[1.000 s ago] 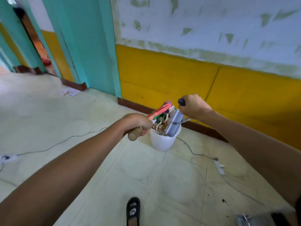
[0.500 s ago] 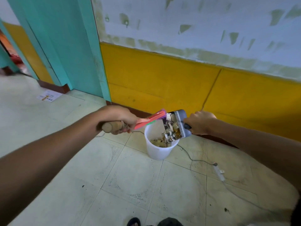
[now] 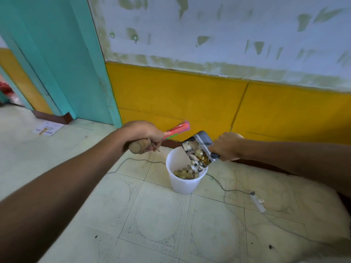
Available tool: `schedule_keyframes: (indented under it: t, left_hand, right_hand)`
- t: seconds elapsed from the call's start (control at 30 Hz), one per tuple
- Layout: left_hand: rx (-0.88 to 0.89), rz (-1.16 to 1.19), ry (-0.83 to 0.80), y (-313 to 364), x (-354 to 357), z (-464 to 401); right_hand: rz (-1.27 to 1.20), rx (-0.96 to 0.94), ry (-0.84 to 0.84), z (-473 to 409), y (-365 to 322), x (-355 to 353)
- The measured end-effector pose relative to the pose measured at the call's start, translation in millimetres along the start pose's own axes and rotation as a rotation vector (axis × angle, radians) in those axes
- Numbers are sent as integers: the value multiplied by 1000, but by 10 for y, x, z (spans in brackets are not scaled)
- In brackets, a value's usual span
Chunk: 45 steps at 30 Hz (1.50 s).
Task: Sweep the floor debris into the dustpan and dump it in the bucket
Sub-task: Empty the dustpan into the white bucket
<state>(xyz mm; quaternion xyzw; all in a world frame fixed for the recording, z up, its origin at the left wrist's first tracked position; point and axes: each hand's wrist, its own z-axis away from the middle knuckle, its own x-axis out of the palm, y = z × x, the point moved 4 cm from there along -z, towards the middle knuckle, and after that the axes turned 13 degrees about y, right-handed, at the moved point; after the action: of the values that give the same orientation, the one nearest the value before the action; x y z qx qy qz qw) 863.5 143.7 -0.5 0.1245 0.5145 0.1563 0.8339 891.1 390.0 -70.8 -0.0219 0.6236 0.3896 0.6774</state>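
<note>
The tiled floor (image 3: pixel 152 215) meets a yellow wall (image 3: pixel 171 95) at 12 o'clock. A white bucket (image 3: pixel 182 184) stands on the floor near the wall, partly filled with debris (image 3: pixel 185 173). The left hand (image 3: pixel 146 134) is closed around the wooden handle of a brush (image 3: pixel 175 130), at 10 o'clock from the bucket. The right hand (image 3: pixel 226 147) is closed on the handle of a grey dustpan (image 3: pixel 199 149), tilted over the bucket's rim at 1 o'clock; debris slides from it into the bucket. A cable (image 3: pixel 224 189) lies on the floor at 3 o'clock.
</note>
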Motion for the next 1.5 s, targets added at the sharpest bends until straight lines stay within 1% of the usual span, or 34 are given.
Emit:
schedule_keyframes:
  t: [0.1,0.2,0.3,0.43,0.5,0.53,0.6,0.63,0.7,0.8,0.9,1.03,1.1,1.2,1.27,1.37,1.43,1.5]
  left_hand:
    - [63,-4,40,97,166,-24]
    - [79,73,13,37,319,-19]
    - [52,73,-14,-68,425,-35]
    - [24,112,-48,-128,488,-62]
    - [29,136,-26,-117,561,-29]
    - [33,163,-12,-124,568,-45]
    - [21,205,-36,-168,620,-64]
    - [9,208,-44,-180,642,-66]
    - [0,195,-40,-179,677,-90]
    - [1,214,-17,-169,650,-81]
    - [-3,214,-18,-166,597,-99]
    - [-2,192,23,-124,587,-161]
    - [10,214,14,-107,477,-225]
    - [-2,350,-64,-54,361,-221]
    - [-7,414,-43,-44,258,-266]
    - [-2,358,13,36,225,-238]
    - [-19,309,38,92,304,-253]
    - [-17,323,58,155,255,-304]
  right_hand:
    - [10,-10,-32,-130,-99,-87]
    - [49,-68,-27,-231,-325,-185]
    - [38,4,-37,-171,-341,-119]
    - [30,-51,-37,-112,-382,-78]
    - [-11,6,-2,-94,-320,-82]
    - [-13,4,7,-120,-309,-70]
    - [16,-57,1,-158,-367,-73]
    - [25,-59,7,-173,-368,-96]
    - [51,-34,22,-208,-261,-90]
    - [81,-51,83,-271,-130,-145]
    - [75,-51,59,-331,-5,-100]
    - [70,2,73,-380,234,-200]
    - [78,-6,83,-416,304,-261]
    - [34,68,157,-366,549,-259]
    - [66,76,187,-378,677,-330]
    - [47,83,237,-392,730,-343]
    - [37,84,183,-352,761,-324]
    - [8,60,166,-421,778,-289]
